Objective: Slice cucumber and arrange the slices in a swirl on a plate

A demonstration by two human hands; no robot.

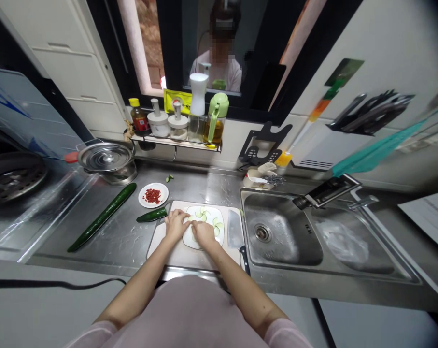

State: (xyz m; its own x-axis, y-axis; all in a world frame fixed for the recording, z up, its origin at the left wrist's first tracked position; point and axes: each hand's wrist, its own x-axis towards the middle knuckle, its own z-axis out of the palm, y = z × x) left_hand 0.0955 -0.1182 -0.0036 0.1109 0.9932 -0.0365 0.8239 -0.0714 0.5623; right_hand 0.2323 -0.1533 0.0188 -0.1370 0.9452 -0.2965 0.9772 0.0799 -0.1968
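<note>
Flanking the plate (215, 212): knife (235, 228), cut cucumber (149, 215)

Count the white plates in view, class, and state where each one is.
2. A squarish plate lies on the cutting board, partly covered by the left hand and right hand; a round plate holding red pieces sits on the counter.

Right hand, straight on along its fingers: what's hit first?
Probably the left hand: the right hand points up and leftward over the plate, toward it. Depth is unclear; the two may already touch.
</note>
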